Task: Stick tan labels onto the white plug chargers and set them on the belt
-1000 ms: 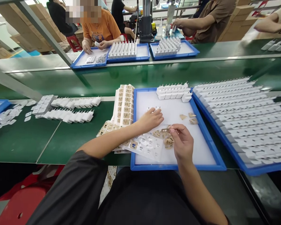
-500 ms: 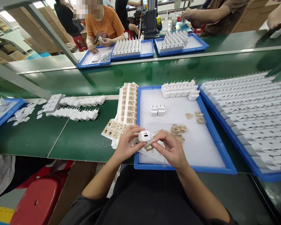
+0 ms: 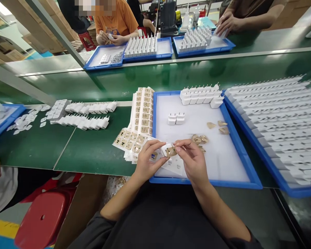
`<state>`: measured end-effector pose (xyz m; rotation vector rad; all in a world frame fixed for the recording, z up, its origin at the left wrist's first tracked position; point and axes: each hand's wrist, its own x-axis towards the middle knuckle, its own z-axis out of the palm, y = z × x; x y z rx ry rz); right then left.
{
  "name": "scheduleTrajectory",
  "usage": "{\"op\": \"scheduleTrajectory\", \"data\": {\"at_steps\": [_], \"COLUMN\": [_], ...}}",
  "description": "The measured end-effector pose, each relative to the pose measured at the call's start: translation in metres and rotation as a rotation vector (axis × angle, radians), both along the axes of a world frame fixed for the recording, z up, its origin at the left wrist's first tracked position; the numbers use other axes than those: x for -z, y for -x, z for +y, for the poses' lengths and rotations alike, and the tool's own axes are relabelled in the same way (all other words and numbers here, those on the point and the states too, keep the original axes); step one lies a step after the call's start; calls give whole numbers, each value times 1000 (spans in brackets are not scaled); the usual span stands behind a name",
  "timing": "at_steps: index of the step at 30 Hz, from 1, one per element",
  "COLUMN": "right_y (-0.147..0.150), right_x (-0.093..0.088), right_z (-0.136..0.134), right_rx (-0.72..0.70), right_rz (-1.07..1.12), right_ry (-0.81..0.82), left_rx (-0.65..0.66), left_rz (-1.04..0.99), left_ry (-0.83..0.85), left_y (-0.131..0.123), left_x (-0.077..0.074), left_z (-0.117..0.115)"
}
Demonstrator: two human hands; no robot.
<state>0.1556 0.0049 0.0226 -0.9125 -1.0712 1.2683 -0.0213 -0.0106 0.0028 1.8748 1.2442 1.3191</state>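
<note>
My left hand (image 3: 150, 157) is closed on a white plug charger (image 3: 164, 148), gripped between thumb and fingers above the near left part of a blue-rimmed tray (image 3: 235, 157). Between the thumb and forefinger of my right hand (image 3: 193, 157) is a small tan sticker (image 3: 171, 151) with cut-outs, lying over the charger's face. Whether it is stuck down I cannot tell. Several peeled tan pieces (image 3: 198, 139) lie just beyond my right hand. Two white chargers (image 3: 176, 118) stand further back in the tray, prongs up. Left of the tray are sheets of tan stickers (image 3: 144, 110).
Rows of chargers (image 3: 200, 95) stand at the tray's back. A second tray (image 3: 274, 128) packed with white chargers is at the right. More chargers (image 3: 88, 121) lie on the green bench to the left. Across the belt, people work at other trays (image 3: 141, 48). A red stool (image 3: 41, 218) stands lower left.
My right hand has brought the tan sticker up from below the charger onto its face. The charger has turned and moved slightly right with my left hand.
</note>
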Motion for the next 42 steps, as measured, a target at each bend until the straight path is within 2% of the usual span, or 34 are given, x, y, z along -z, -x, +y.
{"op": "scheduleTrajectory", "data": {"at_steps": [3, 8, 27, 42], "right_y": [5, 5, 4, 9], "right_x": [-2, -6, -8, -5], "right_z": [-1, -1, -1, -3], "right_rx": [27, 22, 32, 99], "right_rz": [-10, -77, -165, -356], "right_ry": [22, 22, -27, -119], "left_rx": [-62, -76, -38, -49], "left_rz": [67, 124, 168, 170], "left_ry": [-89, -79, -96, -131], "left_y": [-2, -1, 2, 2], "left_x": [-4, -7, -13, -14], "left_z": [0, -1, 1, 0]}}
